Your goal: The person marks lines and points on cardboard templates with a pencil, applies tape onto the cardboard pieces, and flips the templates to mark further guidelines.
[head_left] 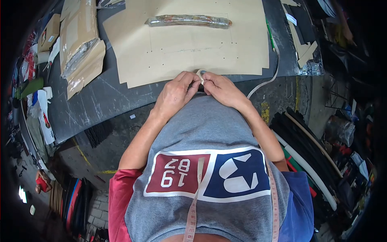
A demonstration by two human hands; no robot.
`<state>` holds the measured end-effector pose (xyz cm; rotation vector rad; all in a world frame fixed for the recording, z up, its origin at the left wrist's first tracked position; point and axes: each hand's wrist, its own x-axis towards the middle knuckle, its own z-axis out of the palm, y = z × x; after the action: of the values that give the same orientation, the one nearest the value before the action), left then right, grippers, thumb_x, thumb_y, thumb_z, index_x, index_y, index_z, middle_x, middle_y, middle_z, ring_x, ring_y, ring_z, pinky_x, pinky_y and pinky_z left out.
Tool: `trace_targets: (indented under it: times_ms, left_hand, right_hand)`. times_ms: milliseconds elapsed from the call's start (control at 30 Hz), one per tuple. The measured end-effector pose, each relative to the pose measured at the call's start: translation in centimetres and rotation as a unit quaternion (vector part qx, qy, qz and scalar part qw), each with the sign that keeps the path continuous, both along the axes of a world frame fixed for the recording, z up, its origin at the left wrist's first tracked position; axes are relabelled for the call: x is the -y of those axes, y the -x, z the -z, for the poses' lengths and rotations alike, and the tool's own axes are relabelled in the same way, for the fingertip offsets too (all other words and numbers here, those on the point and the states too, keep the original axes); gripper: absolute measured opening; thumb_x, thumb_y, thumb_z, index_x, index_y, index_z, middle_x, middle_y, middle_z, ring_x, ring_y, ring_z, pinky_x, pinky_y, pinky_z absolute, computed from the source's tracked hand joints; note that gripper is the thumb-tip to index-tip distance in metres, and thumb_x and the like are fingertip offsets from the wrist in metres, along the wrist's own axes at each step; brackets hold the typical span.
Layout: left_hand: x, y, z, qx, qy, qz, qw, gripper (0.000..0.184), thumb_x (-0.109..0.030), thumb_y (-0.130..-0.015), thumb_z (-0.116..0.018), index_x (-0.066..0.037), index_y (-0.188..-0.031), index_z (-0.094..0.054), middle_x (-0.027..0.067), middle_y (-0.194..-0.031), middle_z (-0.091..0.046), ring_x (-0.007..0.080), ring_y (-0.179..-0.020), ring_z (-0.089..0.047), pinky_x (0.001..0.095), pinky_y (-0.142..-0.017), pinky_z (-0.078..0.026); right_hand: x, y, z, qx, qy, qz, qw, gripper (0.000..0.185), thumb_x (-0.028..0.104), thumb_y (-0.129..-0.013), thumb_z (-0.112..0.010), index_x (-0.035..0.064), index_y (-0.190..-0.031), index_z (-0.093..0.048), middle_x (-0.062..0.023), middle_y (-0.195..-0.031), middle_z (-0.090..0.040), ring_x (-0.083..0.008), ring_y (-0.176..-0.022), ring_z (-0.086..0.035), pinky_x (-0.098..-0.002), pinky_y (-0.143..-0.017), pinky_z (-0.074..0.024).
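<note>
My left hand [174,97] and my right hand [223,89] meet in front of my shirt, at the near edge of the table. Between their fingertips they pinch a small pale, curled strip [200,74]; its kind is not clear. Just beyond my hands lies a large tan paper sheet [137,60] with drawn lines and small holes. On that sheet rests a long, plastic-wrapped bar [189,21]. Around my neck hangs a pink tape measure [191,218].
A wrapped cardboard package [80,44] lies at the left of the dark table [96,105]. A green pencil [270,35] and a pale narrow band [277,64] lie to the right of the paper. Rolls of material [308,157] stand at lower right. Another person [42,182] is far left.
</note>
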<state>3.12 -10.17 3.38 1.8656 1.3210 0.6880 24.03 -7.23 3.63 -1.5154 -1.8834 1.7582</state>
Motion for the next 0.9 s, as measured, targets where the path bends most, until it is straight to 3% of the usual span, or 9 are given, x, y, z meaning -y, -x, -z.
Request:
trace_targets:
  times_ms: [200,333,433,667,733,800,833,900]
  left_hand:
    - [-0.6,-0.1,-0.2,-0.032,-0.057,0.036,0.997,0.016,-0.01,-0.097,-0.073,-0.003,-0.11,-0.067,0.0116,-0.107,-0.07,0.0333,-0.088,-0.072,0.0407,-0.075,-0.06]
    - [-1.4,-1.0,-0.4,-0.038,-0.115,0.049,0.991,0.015,-0.01,-0.097,-0.072,-0.003,-0.109,-0.066,0.0106,-0.107,-0.069,0.0331,-0.088,-0.072,0.0411,-0.074,-0.061]
    - [-2.3,-2.0,-0.8,-0.034,-0.144,0.056,0.987,0.014,-0.01,-0.097,-0.072,-0.003,-0.108,-0.066,0.0104,-0.106,-0.069,0.0325,-0.087,-0.072,0.0407,-0.073,-0.061]
    - [-5.0,-4.6,-2.0,-0.029,-0.17,0.072,0.982,0.013,-0.004,-0.095,-0.074,-0.002,-0.105,-0.066,0.0108,-0.106,-0.072,0.0302,-0.088,-0.073,0.0386,-0.075,-0.06]
    - [-5.7,-4.9,-2.6,-0.005,-0.158,0.033,0.987,0.013,-0.008,-0.097,-0.074,-0.001,-0.107,-0.067,0.0108,-0.105,-0.072,0.028,-0.086,-0.074,0.0368,-0.073,-0.06]
    - [-6.9,-4.9,-3.5,0.008,-0.152,0.018,0.988,0.014,-0.01,-0.098,-0.074,-0.001,-0.107,-0.068,0.0108,-0.104,-0.072,0.0269,-0.085,-0.074,0.0359,-0.072,-0.059]
    - [-7.9,-4.4,-4.0,-0.008,-0.112,0.001,0.994,0.015,-0.012,-0.099,-0.073,-0.001,-0.109,-0.07,0.0112,-0.106,-0.072,0.0266,-0.089,-0.074,0.0355,-0.075,-0.059]
    - [-9.4,-3.4,-4.4,-0.044,-0.025,-0.038,0.998,0.018,-0.016,-0.101,-0.071,-0.002,-0.112,-0.073,0.012,-0.11,-0.072,0.0259,-0.096,-0.073,0.0349,-0.079,-0.058]
  right_hand:
    - [0.4,-0.1,0.8,0.001,-0.046,0.025,0.999,0.024,0.023,-0.101,-0.048,0.001,-0.098,-0.058,-0.0113,-0.079,-0.064,-0.0251,-0.075,-0.064,-0.0388,-0.073,-0.0503]
    - [0.7,0.2,-0.1,-0.029,-0.038,0.108,0.993,0.026,0.024,-0.101,-0.048,0.0009,-0.096,-0.059,-0.0103,-0.074,-0.063,-0.0236,-0.07,-0.063,-0.0383,-0.069,-0.0496]
    - [0.5,-0.4,-1.9,0.023,-0.045,0.177,0.983,0.031,0.027,-0.101,-0.051,-0.0017,-0.096,-0.062,-0.0267,-0.087,-0.066,-0.0456,-0.087,-0.067,-0.0505,-0.077,-0.0501]
    - [-0.8,-2.4,-3.2,0.044,-0.109,0.237,0.964,0.032,0.029,-0.1,-0.054,-0.0017,-0.096,-0.062,-0.027,-0.086,-0.065,-0.0456,-0.085,-0.067,-0.0513,-0.076,-0.0507]
    - [-1.7,-3.9,-2.0,0.049,-0.121,0.246,0.96,0.033,0.029,-0.101,-0.054,-0.0018,-0.096,-0.062,-0.0268,-0.087,-0.066,-0.0455,-0.085,-0.067,-0.0512,-0.076,-0.0511]
    - [-3.0,-7.4,1.2,0.107,-0.161,0.353,0.916,0.034,0.029,-0.104,-0.049,0.0022,-0.102,-0.069,-0.0067,-0.068,-0.06,-0.0172,-0.066,-0.06,-0.0358,-0.064,-0.0476]
    - [-3.7,-8.9,1.3,0.105,-0.163,0.354,0.915,0.034,0.029,-0.104,-0.049,0.0022,-0.102,-0.069,-0.0067,-0.068,-0.06,-0.0172,-0.066,-0.06,-0.0358,-0.064,-0.0476]
    - [-4.7,-10.6,1.7,0.117,-0.233,0.36,0.896,0.036,0.035,-0.103,-0.057,-0.0002,-0.107,-0.063,-0.0258,-0.093,-0.07,-0.0461,-0.091,-0.069,-0.0514,-0.08,-0.053]
